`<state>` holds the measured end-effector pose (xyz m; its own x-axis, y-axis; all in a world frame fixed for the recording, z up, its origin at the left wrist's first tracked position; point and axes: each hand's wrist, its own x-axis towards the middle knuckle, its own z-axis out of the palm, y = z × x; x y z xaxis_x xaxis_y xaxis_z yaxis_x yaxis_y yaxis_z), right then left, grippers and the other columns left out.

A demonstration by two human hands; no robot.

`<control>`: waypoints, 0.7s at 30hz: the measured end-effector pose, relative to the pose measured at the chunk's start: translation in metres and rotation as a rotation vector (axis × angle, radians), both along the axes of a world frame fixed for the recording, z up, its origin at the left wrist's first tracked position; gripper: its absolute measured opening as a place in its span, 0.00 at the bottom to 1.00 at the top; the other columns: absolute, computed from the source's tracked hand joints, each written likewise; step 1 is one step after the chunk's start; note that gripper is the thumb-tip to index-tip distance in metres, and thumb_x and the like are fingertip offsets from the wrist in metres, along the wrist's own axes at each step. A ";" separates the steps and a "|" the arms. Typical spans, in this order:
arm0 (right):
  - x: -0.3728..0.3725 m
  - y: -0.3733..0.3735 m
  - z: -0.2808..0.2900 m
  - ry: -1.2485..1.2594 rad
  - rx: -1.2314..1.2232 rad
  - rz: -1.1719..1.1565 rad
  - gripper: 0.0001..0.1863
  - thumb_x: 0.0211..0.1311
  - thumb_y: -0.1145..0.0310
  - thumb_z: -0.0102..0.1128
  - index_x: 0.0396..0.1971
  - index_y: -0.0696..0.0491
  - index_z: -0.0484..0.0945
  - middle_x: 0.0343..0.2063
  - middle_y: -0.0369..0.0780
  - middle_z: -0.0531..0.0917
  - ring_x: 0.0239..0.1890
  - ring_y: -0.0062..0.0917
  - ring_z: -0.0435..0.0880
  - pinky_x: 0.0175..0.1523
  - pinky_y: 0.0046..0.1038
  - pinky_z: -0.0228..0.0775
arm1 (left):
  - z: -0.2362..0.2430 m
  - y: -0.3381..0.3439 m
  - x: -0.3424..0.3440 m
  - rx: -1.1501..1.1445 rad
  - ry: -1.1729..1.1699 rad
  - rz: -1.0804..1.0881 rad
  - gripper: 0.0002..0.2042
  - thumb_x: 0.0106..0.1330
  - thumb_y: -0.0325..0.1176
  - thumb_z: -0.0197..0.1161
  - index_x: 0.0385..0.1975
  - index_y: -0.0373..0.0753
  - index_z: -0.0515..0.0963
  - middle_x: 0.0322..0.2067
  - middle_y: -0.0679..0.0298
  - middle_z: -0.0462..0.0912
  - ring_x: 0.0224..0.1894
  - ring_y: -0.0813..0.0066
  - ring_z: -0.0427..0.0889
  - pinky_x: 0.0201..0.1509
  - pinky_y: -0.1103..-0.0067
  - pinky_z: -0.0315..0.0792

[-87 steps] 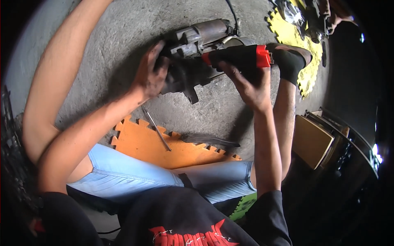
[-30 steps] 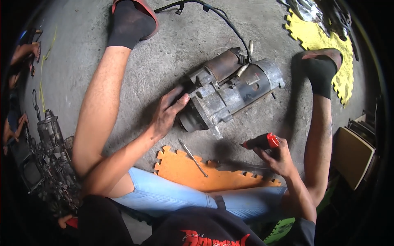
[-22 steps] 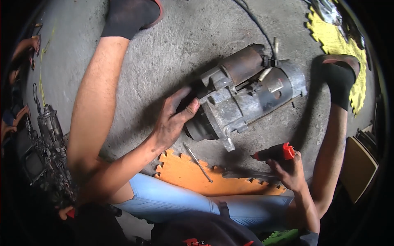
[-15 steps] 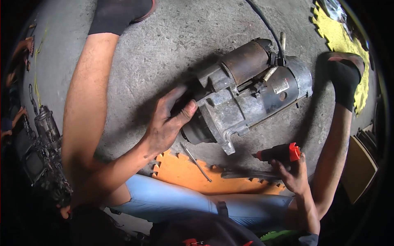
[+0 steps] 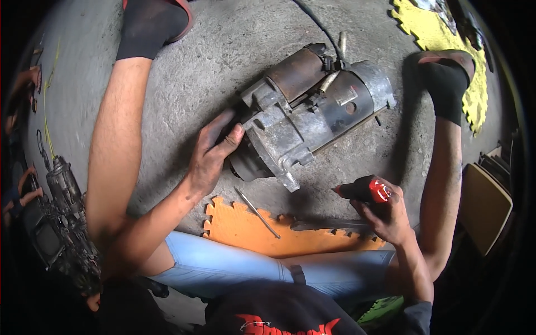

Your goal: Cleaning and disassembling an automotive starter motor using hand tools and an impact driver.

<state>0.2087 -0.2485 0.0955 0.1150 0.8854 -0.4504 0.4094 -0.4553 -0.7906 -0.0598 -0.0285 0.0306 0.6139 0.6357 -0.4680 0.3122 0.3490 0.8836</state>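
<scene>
A starter motor (image 5: 335, 114), grey cast metal with a black body and a rusty solenoid, lies aslant on the concrete floor. My left hand (image 5: 209, 153) grips its left end, with the thumb on top and the fingers reaching round the far side, partly hidden. In my right hand (image 5: 388, 215) is a black-and-red power driver (image 5: 363, 190), its tapered nose toward the starter motor but apart from it. Between my legs, a thin metal rod (image 5: 259, 215) lies partly over an orange foam mat (image 5: 240, 226). A long dark piece (image 5: 329, 225) rests along the mat's far edge.
A dark cable (image 5: 324, 25) runs from the starter motor toward the far side. My legs lie on both sides of it. Greasy machine parts (image 5: 67, 212) stand at the left. Yellow foam mat (image 5: 430, 25) lies far right, and a tan board (image 5: 486, 206) leans at the right.
The whole view has shifted, so the floor and starter motor appear farther left and up. My right hand has tilted the power driver, turning its red rear more into view. My left hand keeps its grip.
</scene>
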 end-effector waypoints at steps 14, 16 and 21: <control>0.000 0.006 0.006 -0.173 0.197 0.097 0.14 0.51 0.76 0.67 0.40 0.59 0.81 0.35 0.48 0.82 0.37 0.45 0.81 0.45 0.36 0.74 | 0.010 -0.003 0.009 -0.152 -0.083 0.094 0.20 0.70 0.44 0.58 0.44 0.29 0.73 0.38 0.64 0.74 0.43 0.80 0.68 0.51 0.82 0.63; 0.001 0.007 0.006 -0.135 0.072 0.111 0.14 0.50 0.77 0.66 0.39 0.58 0.82 0.34 0.47 0.82 0.37 0.44 0.81 0.43 0.35 0.74 | 0.009 -0.003 0.009 -0.129 -0.068 0.073 0.19 0.69 0.44 0.58 0.42 0.29 0.73 0.36 0.66 0.73 0.41 0.81 0.67 0.49 0.83 0.62; 0.001 0.010 0.002 -0.060 0.070 0.089 0.15 0.48 0.78 0.65 0.40 0.59 0.82 0.34 0.47 0.82 0.37 0.41 0.82 0.43 0.34 0.75 | 0.010 -0.005 0.010 -0.134 -0.086 0.103 0.18 0.70 0.43 0.57 0.40 0.30 0.73 0.34 0.68 0.71 0.39 0.82 0.65 0.46 0.83 0.62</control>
